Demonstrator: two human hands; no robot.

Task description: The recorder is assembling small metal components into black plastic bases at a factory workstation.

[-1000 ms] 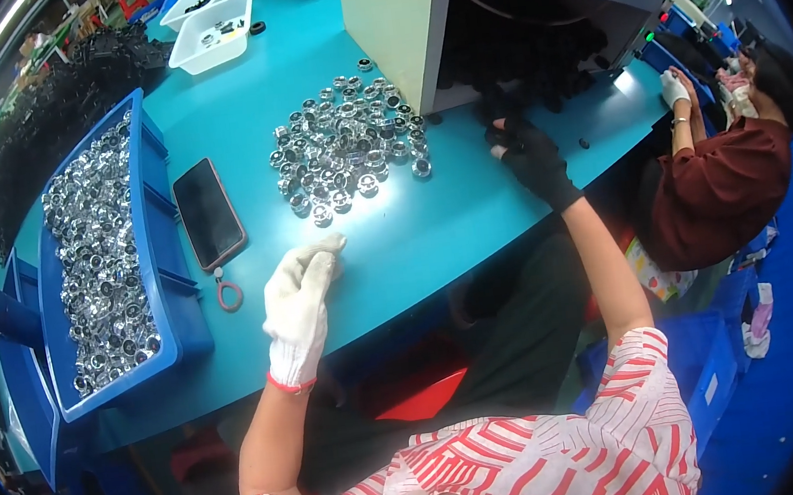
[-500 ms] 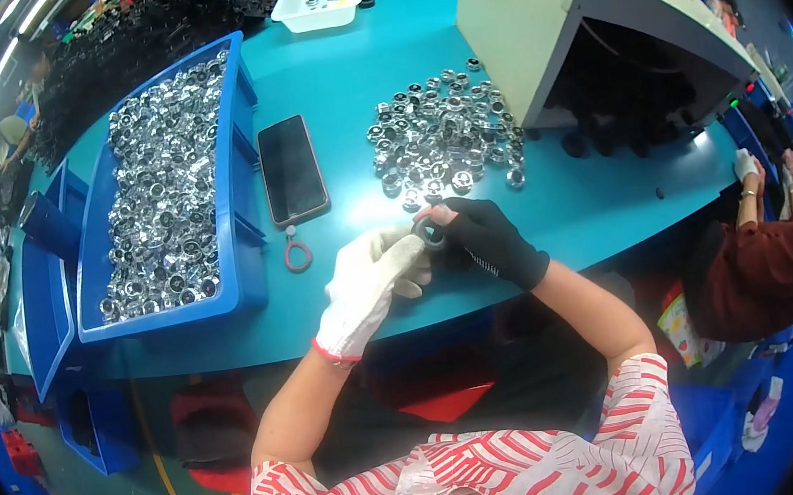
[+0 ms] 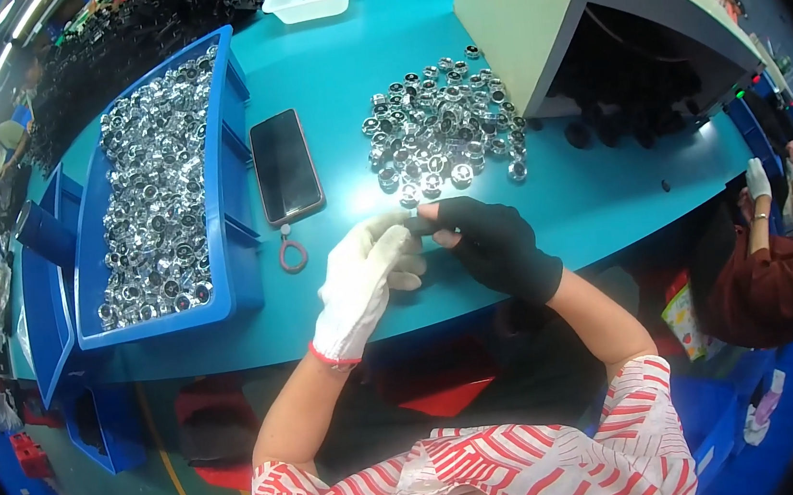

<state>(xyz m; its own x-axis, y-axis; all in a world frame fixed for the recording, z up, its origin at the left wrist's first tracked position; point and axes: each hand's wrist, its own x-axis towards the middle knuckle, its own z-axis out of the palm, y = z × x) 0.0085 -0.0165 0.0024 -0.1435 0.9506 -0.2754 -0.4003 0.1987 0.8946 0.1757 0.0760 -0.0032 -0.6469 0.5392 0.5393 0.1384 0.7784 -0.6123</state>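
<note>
My left hand (image 3: 363, 278), in a white glove with a red cuff edge, pinches one side of a small dark ring-shaped part (image 3: 421, 225). On its other side, the bare fingertips of my right hand (image 3: 501, 248), in a black glove, close on the same part. Seen nearly edge-on, the part is largely covered by my fingers. Just beyond my hands lies a loose pile of clear, shiny round pieces with dark centres (image 3: 442, 127). A phone (image 3: 287, 167) with a pinkish strap loop (image 3: 293, 254) rests left of the pile.
A blue bin (image 3: 225, 159) full of similar clear pieces stands at left. At right is a cream box-shaped machine (image 3: 517, 17) with dark round parts in its opening (image 3: 608, 95). A white tray (image 3: 308, 5) and a black heap (image 3: 135, 57) lie far back. A co-worker's gloved hand (image 3: 757, 179) shows at right.
The dark ring has turned from facing upward to nearly edge-on between my fingers. My right hand has rotated and spread slightly over it; my left hand stays almost in place.
</note>
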